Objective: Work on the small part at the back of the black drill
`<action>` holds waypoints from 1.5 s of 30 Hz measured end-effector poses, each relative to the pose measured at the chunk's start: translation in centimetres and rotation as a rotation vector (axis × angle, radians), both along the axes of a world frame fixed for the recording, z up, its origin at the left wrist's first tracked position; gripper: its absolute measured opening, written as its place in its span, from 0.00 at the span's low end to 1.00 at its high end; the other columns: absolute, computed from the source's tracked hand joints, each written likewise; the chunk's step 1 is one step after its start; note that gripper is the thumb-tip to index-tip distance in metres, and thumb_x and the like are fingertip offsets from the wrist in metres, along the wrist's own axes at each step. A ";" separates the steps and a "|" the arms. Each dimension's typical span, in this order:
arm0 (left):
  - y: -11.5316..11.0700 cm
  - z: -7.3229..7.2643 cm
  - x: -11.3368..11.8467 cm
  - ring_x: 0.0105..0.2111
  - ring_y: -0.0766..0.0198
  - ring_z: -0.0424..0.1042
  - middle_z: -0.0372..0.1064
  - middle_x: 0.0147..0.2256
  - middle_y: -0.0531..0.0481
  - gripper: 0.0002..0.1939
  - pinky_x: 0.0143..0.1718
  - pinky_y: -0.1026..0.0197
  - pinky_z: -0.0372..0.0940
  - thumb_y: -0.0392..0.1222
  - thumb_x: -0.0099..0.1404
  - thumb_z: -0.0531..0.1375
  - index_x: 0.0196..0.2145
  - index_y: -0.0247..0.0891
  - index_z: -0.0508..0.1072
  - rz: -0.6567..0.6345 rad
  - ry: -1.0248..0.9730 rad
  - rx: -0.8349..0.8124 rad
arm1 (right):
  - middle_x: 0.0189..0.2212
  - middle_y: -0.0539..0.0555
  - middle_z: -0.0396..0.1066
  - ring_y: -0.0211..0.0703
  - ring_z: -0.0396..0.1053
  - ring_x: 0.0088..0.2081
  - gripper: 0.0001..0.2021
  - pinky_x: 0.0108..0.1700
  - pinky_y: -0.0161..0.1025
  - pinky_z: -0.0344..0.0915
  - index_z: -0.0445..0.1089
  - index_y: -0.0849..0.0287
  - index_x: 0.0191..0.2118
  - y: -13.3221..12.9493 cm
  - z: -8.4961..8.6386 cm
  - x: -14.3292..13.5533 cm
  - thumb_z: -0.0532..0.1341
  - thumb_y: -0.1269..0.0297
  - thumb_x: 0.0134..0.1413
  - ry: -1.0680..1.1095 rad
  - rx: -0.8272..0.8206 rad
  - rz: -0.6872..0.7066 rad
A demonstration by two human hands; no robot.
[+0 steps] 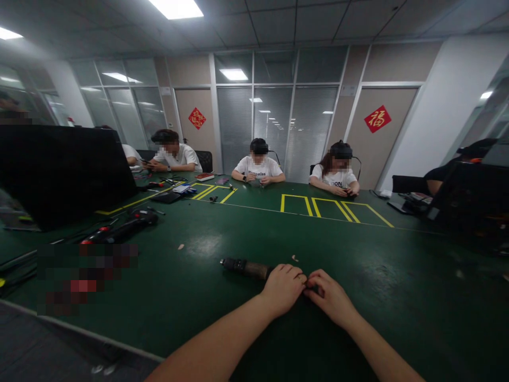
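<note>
A dark cylindrical tool [247,268] that looks like an electric screwdriver lies on the green table, its metal tip to the left. Wrapped over its right end is my left hand [283,286], palm down with fingers bent. My right hand [328,294] meets the left fingertips, thumb and fingers pinched together at the tool's right end. Whatever sits between those fingertips is too small and covered to make out. A small pale scrap [295,258] lies just beyond my hands.
Yellow tape outlines [296,196] mark the far side of the green table [397,318]. At left stand a black monitor [63,170] and a dark power tool [135,225] among cables. Several people sit around the table. Another dark screen [473,201] is at right.
</note>
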State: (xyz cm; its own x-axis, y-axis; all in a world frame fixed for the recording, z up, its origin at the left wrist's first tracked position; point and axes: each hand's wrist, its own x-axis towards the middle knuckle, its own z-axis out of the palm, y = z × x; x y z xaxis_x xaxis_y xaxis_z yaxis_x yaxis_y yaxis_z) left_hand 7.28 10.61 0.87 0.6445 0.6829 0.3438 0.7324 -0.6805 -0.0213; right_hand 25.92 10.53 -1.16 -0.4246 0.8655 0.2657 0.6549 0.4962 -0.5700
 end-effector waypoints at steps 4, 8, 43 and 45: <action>-0.1 0.1 -0.2 0.45 0.60 0.64 0.66 0.45 0.51 0.08 0.45 0.57 0.57 0.42 0.67 0.55 0.44 0.41 0.68 -0.002 -0.028 -0.027 | 0.39 0.49 0.64 0.36 0.63 0.27 0.03 0.30 0.33 0.62 0.69 0.56 0.34 -0.1 0.0 0.1 0.57 0.67 0.55 0.006 0.004 0.011; -0.1 0.2 -0.2 0.45 0.61 0.64 0.66 0.44 0.52 0.08 0.45 0.57 0.56 0.42 0.67 0.55 0.43 0.41 0.69 0.005 -0.040 -0.040 | 0.39 0.50 0.64 0.37 0.63 0.26 0.05 0.29 0.34 0.62 0.69 0.56 0.33 -0.2 0.1 0.0 0.56 0.69 0.55 0.004 0.028 0.009; -0.2 -0.5 0.2 0.45 0.59 0.65 0.68 0.44 0.50 0.07 0.47 0.55 0.56 0.39 0.69 0.54 0.43 0.41 0.71 0.025 -0.019 0.029 | 0.39 0.51 0.65 0.43 0.67 0.37 0.09 0.37 0.35 0.64 0.71 0.54 0.34 -0.2 0.4 0.0 0.54 0.66 0.60 0.032 0.029 0.057; -0.3 -0.4 0.2 0.46 0.59 0.65 0.68 0.46 0.51 0.09 0.48 0.54 0.56 0.40 0.69 0.53 0.44 0.41 0.70 0.024 -0.035 0.027 | 0.39 0.50 0.65 0.42 0.67 0.37 0.09 0.38 0.35 0.64 0.71 0.53 0.34 -0.1 0.3 0.1 0.54 0.67 0.60 0.036 0.031 0.057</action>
